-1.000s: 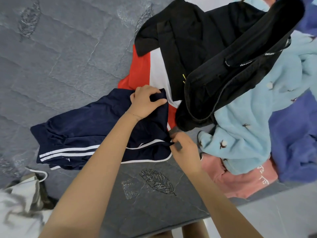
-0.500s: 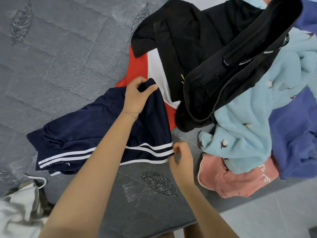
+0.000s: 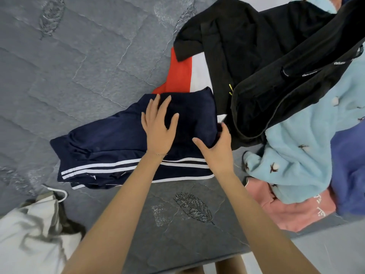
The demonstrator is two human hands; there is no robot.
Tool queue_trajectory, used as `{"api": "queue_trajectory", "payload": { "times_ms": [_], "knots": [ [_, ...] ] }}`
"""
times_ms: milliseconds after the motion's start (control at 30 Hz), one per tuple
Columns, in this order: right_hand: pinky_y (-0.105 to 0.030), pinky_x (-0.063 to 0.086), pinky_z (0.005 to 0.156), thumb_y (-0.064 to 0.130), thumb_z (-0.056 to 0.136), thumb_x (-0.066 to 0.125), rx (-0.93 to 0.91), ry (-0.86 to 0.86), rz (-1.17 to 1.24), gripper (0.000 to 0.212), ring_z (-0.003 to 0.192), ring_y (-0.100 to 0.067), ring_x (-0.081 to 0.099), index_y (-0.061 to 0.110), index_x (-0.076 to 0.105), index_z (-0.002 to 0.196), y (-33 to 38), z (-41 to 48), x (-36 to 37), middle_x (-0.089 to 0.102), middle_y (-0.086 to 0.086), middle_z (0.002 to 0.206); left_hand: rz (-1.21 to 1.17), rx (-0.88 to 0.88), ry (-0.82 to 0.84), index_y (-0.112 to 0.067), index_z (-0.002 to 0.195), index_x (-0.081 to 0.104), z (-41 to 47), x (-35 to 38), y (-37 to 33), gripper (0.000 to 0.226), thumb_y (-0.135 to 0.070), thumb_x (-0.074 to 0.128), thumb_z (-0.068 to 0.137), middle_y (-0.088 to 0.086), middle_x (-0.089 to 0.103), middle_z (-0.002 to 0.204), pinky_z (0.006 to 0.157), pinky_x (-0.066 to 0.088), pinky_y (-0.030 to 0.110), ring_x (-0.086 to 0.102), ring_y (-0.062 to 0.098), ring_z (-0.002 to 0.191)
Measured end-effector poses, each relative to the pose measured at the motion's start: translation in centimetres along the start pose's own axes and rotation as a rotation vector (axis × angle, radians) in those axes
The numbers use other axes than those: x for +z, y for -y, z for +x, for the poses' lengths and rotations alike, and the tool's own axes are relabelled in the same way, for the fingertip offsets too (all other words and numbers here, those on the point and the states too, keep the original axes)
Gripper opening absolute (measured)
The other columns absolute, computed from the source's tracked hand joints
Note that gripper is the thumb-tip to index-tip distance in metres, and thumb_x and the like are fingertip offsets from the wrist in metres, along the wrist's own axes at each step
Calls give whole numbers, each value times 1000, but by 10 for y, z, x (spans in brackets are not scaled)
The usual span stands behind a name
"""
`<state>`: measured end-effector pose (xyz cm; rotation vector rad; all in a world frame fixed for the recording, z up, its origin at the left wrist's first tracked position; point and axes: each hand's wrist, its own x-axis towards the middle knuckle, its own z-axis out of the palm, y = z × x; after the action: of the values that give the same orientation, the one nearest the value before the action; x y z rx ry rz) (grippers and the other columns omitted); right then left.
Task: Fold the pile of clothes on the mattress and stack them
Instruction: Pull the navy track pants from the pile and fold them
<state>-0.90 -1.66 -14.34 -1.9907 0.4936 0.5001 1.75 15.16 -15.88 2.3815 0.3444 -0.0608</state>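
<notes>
**Folding step.** The navy blue garment with white side stripes [image 3: 110,143] lay partly folded on the grey quilted mattress [image 3: 79,76], touching the unfolded pile of black, pale blue and pink clothes [image 3: 296,147]. The left hand [image 3: 160,129] pressed it flat, fingers straight and spread. The right hand [image 3: 217,149] gripped its right edge, fingers curled round the fabric. The next move probably called for carrying that edge leftward over the garment, stripes kept aligned.

Navy shorts [image 3: 110,143] with white side stripes lie folded on the grey quilted mattress [image 3: 79,66]. Beside them, a rumpled pile: black garment [image 3: 246,46], light-blue fleece [image 3: 296,151], pink top [image 3: 292,214].
</notes>
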Motion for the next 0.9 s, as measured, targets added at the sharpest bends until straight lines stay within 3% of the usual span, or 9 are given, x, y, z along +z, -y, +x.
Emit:
{"api": "queue_trajectory", "payload": {
  "times_ms": [100, 200, 267, 367, 467, 633, 733, 800, 900],
  "knots": [
    [-35, 46, 93, 39, 77, 78, 66, -13, -98, 70, 115, -20, 55, 15, 43, 133, 5, 15, -1, 55, -2, 128, 171, -71, -12, -27, 146, 37, -20, -11, 31, 53, -45, 40, 97, 7, 21, 159, 116, 0, 51, 10, 25, 148],
    [-39, 47, 85, 30, 84, 71, -40, 19, -210, 48, 104, -28, 59, 15, 49, 124, 10, 17, -3, 65, -3, 113, 426, -175, -22, -25, 149, 33, -45, -22, 63, 56, -45, 30, 97, 12, 20, 159, 114, 1, 58, 11, 32, 148],
    [-37, 46, 85, 23, 86, 67, -114, 29, -192, 43, 102, -26, 59, 17, 50, 125, 11, 14, -3, 64, 3, 108, 523, -285, -29, -25, 150, 31, -69, -27, 88, 57, -43, 36, 97, 15, 20, 159, 113, 3, 62, 12, 36, 147],
    [-34, 45, 89, 14, 87, 65, -133, 43, -105, 40, 101, -17, 57, 16, 53, 125, 13, 11, -1, 61, 10, 106, 542, -439, -12, -27, 152, 27, -98, -33, 121, 63, -51, 44, 95, 16, 19, 159, 113, 6, 66, 13, 40, 146],
    [-35, 48, 96, 7, 87, 63, -74, 65, 71, 36, 100, -10, 59, 14, 57, 121, 17, 8, 2, 63, 8, 107, 552, -429, 32, -29, 152, 23, -109, -39, 135, 69, -61, 28, 92, 13, 17, 160, 113, 4, 63, 12, 37, 147],
    [-44, 49, 99, 4, 87, 62, -27, 104, 259, 33, 107, -22, 63, 12, 59, 119, 34, -3, 16, 66, -7, 115, 491, -423, 27, -28, 153, 21, -135, -40, 136, 69, -61, 20, 93, 10, 12, 161, 115, 1, 59, 6, 33, 148],
    [-43, 50, 99, 4, 89, 61, -33, 172, 293, 41, 109, -20, 63, 9, 54, 129, 52, -16, 32, 66, -6, 120, 307, -418, -20, -31, 153, 18, -137, -50, 131, 68, -62, 21, 92, 5, 6, 162, 115, -5, 56, -2, 25, 149],
    [-40, 47, 102, 5, 89, 62, -82, 225, 286, 43, 113, -13, 61, 18, 52, 129, 63, -28, 47, 64, 2, 123, 11, -410, -99, -33, 152, 21, -134, -63, 114, 63, -60, 29, 95, 1, 14, 161, 119, -1, 50, 4, 17, 149],
    [-34, 39, 110, 4, 91, 60, -206, 327, 223, 51, 126, -7, 52, 24, 46, 135, 79, -50, 77, 55, 5, 136, -696, -498, -101, -31, 146, 35, -131, -94, 68, 51, -46, 41, 97, -3, 49, 142, 113, 35, 39, 46, 9, 131]
  ]
}}
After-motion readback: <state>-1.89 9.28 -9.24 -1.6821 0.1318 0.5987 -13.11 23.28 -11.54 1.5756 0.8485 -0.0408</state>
